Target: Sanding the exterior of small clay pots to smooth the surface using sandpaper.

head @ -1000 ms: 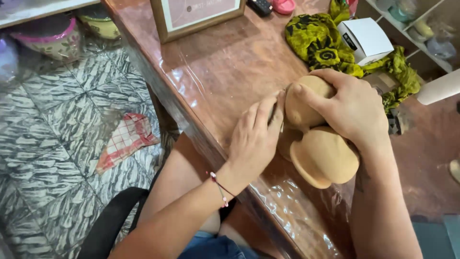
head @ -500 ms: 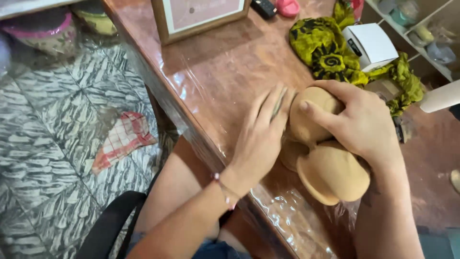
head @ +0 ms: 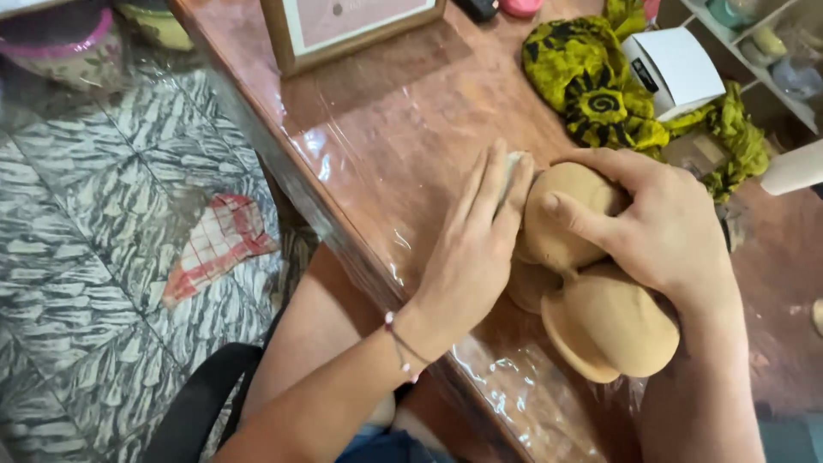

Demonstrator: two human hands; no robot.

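Head view. We find a tan, unglazed clay figure with rounded lobes (head: 591, 283) lying on its side on the reddish-brown wooden table wrapped in clear plastic film (head: 403, 129), near the table's front edge. In our judgement it is laid down so that both hands can steady it while its upper lobe is worked.

The right hand (head: 664, 227) comes in from the lower right, forearm rising along the frame edge. It is curled loosely over the upper lobe, thumb pressed against the near face and fingers wrapped over the far side: a firm hold on the figure, about half closed.

The left hand (head: 476, 244) reaches across from the lower left, a thin cord bracelet (head: 401, 343) at the wrist. Its fingers lie nearly straight and together, tips against the left flank of the upper lobe. A small pale piece (head: 513, 165) shows under the fingertips; we cannot tell what it is, nor whether the hand grips it or merely presses it.

Further back we note a yellow-and-black patterned cloth (head: 600, 94), a white box (head: 673, 69) resting on it, and a wooden picture frame (head: 343, 30). On the grey patterned tiled floor (head: 94, 257) lies a red-checked rag (head: 219, 244).
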